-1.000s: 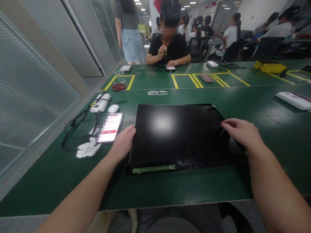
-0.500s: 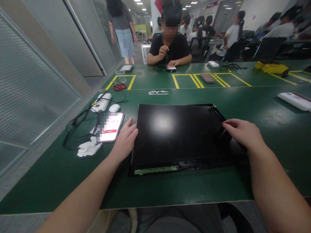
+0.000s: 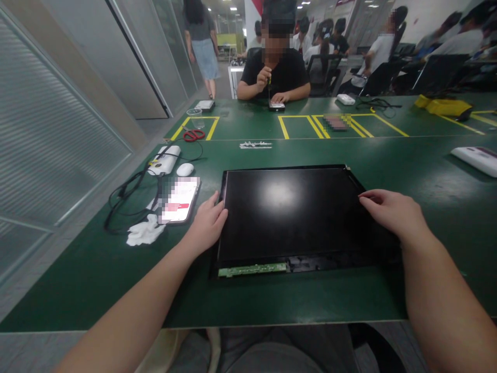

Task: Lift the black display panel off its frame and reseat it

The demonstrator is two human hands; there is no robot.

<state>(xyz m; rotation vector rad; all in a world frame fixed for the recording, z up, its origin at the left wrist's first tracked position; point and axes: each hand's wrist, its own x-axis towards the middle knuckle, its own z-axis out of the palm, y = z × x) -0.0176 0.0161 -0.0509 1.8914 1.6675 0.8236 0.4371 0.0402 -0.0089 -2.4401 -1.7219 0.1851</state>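
A black LCD panel (image 3: 291, 217) lies face up within a thin black frame (image 3: 287, 167) on the green table. Along the near edge shows a narrow green circuit board (image 3: 252, 270). My left hand (image 3: 209, 220) is closed on the panel's left edge, thumb near the glass and the other fingertips partly hidden. At the right edge my right hand (image 3: 392, 210) pinches the panel's side between thumb and forefinger; its other fingers are curled out of sight. Bright glare covers the middle of the glass.
Left of the panel are a phone (image 3: 179, 201), crumpled tissue (image 3: 145, 230), a white mouse (image 3: 185, 169), a white device (image 3: 165, 159) with black cables and red-handled scissors (image 3: 194, 135). Small white strips (image 3: 255, 145) lie beyond. A person (image 3: 274, 72) works across the table.
The panel has shifted right and sits lower in its frame, so the frame's left and far borders now show. Both hands stay at its edges. The whole view has turned slightly.
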